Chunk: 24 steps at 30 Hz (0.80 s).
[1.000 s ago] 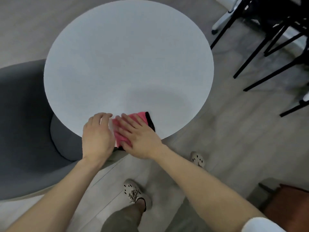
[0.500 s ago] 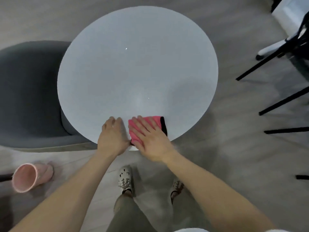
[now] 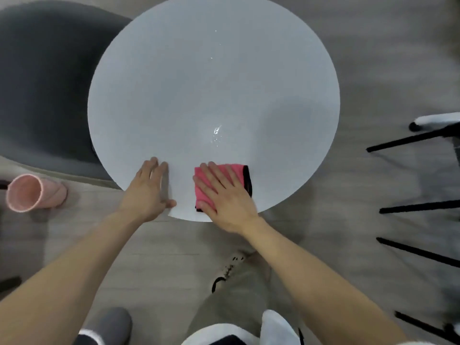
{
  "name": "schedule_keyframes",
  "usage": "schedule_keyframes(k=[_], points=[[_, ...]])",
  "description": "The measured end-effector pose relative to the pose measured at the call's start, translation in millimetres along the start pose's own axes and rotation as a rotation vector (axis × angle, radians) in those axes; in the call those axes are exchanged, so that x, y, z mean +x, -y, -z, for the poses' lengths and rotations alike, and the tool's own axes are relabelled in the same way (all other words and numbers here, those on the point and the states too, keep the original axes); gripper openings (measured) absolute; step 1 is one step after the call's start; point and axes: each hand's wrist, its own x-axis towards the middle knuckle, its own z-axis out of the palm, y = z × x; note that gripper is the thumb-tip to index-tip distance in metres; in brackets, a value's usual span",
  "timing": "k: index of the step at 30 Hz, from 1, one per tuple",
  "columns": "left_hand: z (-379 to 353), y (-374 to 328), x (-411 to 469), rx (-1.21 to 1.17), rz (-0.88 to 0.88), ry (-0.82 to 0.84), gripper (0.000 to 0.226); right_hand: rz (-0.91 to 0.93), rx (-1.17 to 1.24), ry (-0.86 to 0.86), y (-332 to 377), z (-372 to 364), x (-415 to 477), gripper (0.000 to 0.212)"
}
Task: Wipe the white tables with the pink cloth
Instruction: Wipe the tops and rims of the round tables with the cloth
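Right hand (image 3: pixel 229 195) spread flat on the cloth (image 3: pixel 237 170), tabletop's (image 3: pixel 199 83) six o'clock; left hand (image 3: pixel 149 190) flat alongside. Press evenly, sweep toward twelve.

The round white table (image 3: pixel 214 83) has a smooth, matte top, with a few wet glints ahead of both hands. The pink cloth (image 3: pixel 240 170), folded into a small pad with a black edge on its right side, lies flat near the table's near rim. It is pressed under the right hand (image 3: pixel 225 195), with a strip of bare tabletop between it and the left hand (image 3: pixel 149 192).
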Motion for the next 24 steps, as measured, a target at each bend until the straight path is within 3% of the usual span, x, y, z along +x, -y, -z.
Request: schedule_keyframes(k=[5,7,11,14,15,19,22,24], points=[[9.3,-13.9,1.5,0.015,0.117,0.043,0.122,0.258,0.019,0.098,-81.0,20.6,-9.5,0.066],[10.7,-25.6,-0.5,0.036,0.17,0.03,0.118,0.152,-0.031,0.093,-145.0,44.0,-12.9,0.072],[0.4,-68.4,-15.8,-0.038,0.222,-0.073,0.091,-0.275,-0.046,0.094,-259.7,77.9,2.4,0.092],[-4.7,-113.1,-26.8,-0.15,0.331,-0.1,0.09,-0.417,-0.054,0.021,-231.5,70.2,16.2,0.092],[-4.9,-127.8,-28.5,-0.182,0.364,-0.104,0.093,-0.362,-0.045,0.012,-205.7,64.4,14.9,0.089],[-6.1,-174.5,-26.7,-0.246,0.521,-0.068,0.111,0.206,-0.011,0.179,-129.3,46.1,-16.7,0.079],[-10.1,-200.0,-20.1,-0.301,0.67,-0.053,0.119,0.487,-0.041,0.217,-175.0,54.3,-14.3,0.078],[-16.1,-212.9,-12.1,-0.319,0.73,-0.014,0.124,0.513,-0.077,0.184,-234.9,67.8,9.9,0.079]])
